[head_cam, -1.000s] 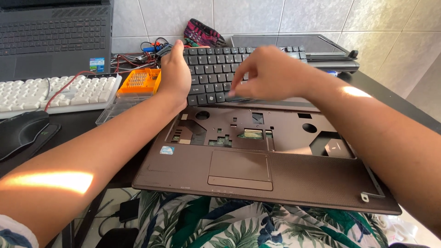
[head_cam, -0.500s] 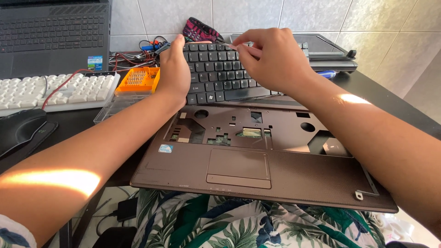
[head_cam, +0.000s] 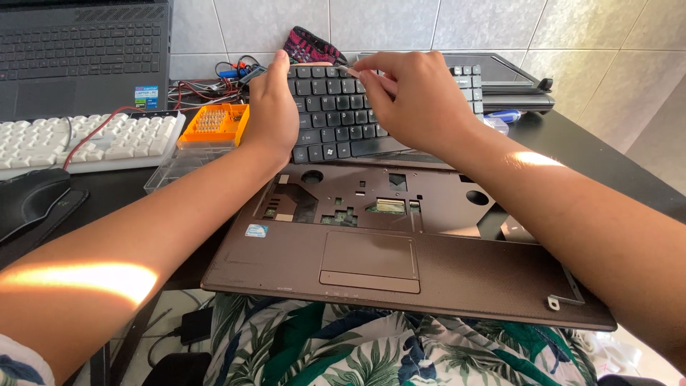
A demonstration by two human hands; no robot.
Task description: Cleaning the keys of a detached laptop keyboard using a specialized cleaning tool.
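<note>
A brown laptop base point(head_cam: 400, 275) lies in front of me with its keyboard bay exposed, showing cut-outs and a small connector. The detached black laptop keyboard point(head_cam: 336, 118) is tilted up at the back of the base. My left hand point(head_cam: 271, 107) grips the keyboard's left edge. My right hand point(head_cam: 418, 100) is over the keyboard's top middle, thumb and fingers pinched at its upper edge.
An orange screwdriver bit case point(head_cam: 214, 123) with a clear lid sits left of the keyboard. A white keyboard point(head_cam: 78, 139), a black mouse point(head_cam: 32, 200) and another laptop point(head_cam: 78, 50) are at the left. Tangled wires point(head_cam: 214, 75) and a dark screen panel point(head_cam: 500, 75) lie near the tiled wall.
My right hand has moved from the keyboard's lower front edge up to its top edge. The keyboard has been lifted and tilted higher, away from the laptop base.
</note>
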